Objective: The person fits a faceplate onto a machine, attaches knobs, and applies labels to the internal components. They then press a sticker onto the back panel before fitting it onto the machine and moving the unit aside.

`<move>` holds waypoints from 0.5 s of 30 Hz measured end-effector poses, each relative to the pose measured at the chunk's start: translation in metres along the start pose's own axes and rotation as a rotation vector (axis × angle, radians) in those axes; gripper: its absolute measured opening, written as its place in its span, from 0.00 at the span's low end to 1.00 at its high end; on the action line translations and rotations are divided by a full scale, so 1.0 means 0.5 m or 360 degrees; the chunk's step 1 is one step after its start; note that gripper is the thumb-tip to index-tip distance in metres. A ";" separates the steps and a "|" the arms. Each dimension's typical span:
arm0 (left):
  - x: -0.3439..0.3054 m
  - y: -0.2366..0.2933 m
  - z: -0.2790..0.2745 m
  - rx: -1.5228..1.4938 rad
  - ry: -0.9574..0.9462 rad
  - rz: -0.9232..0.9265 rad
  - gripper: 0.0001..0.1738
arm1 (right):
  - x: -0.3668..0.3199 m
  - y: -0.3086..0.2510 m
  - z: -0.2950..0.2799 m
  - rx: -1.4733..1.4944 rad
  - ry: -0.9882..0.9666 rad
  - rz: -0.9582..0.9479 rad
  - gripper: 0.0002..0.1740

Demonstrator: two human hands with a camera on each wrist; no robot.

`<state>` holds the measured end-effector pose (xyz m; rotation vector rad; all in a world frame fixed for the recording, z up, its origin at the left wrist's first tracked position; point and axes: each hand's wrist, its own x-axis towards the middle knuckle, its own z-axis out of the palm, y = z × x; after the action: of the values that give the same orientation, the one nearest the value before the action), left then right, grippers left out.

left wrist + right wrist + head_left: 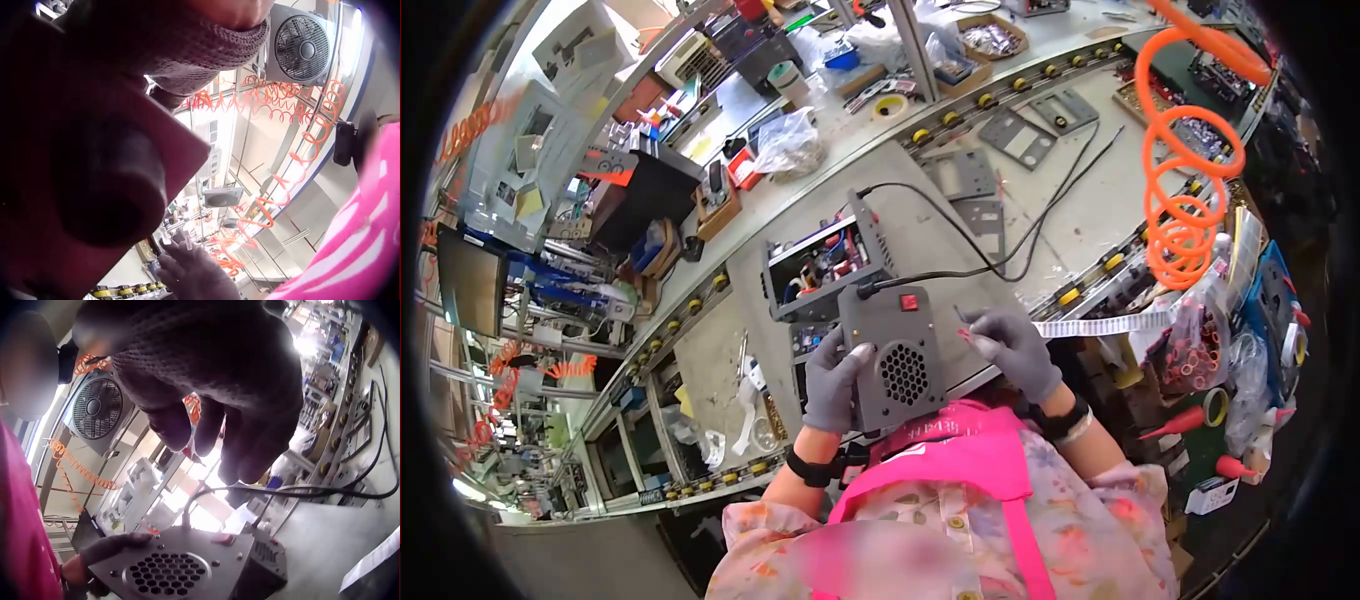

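A grey metal box [892, 350] with a honeycomb vent, a red rocker switch [909, 302] and a black power cord [930, 279] is tilted up against the front of my body. My gloved left hand [832, 380] grips it by its left side, thumb on the face. To its right, my gloved right hand [1018, 352] pinches a small red piece [965, 334] between thumb and fingers, apart from the box; I cannot tell its kind. From the right wrist, the right hand [206, 381] appears above the box [175, 569], its fingers bent downward.
Behind the box stands an open grey case [825, 262] with wiring inside. Several flat grey panels [1017, 138] lie on the bench. Roller rails [1068, 297] border the work surface. An orange coiled hose [1185, 220] hangs at right, over a bag of red rings [1195, 355].
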<state>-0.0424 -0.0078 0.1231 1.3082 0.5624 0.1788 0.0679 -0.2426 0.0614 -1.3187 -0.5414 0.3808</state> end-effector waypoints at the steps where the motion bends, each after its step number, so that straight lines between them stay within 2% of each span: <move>1: -0.011 0.008 0.002 -0.0001 0.0012 -0.0008 0.27 | 0.019 0.008 0.021 0.0015 -0.0042 0.0010 0.10; 5: -0.030 0.024 0.000 -0.0016 0.0002 -0.0056 0.27 | 0.093 0.076 0.070 0.0169 -0.0194 0.0215 0.11; 8: -0.023 0.026 -0.004 0.0046 -0.0015 -0.0129 0.27 | 0.154 0.043 0.096 -0.0021 -0.0176 0.0444 0.12; 11: -0.021 0.032 -0.002 0.0082 -0.0030 -0.0154 0.27 | 0.186 0.078 0.116 0.0100 -0.0264 0.0242 0.14; 14: -0.016 0.032 0.004 0.0085 -0.0035 -0.0147 0.27 | 0.201 0.062 0.115 -0.0002 -0.0365 0.0328 0.13; 15: -0.016 0.030 0.004 0.0085 -0.0033 -0.0144 0.27 | 0.204 0.074 0.116 0.0111 -0.0381 0.0310 0.12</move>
<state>-0.0453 -0.0092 0.1397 1.3318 0.6108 0.0757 0.1197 -0.1317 0.0501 -1.2695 -0.5947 0.7186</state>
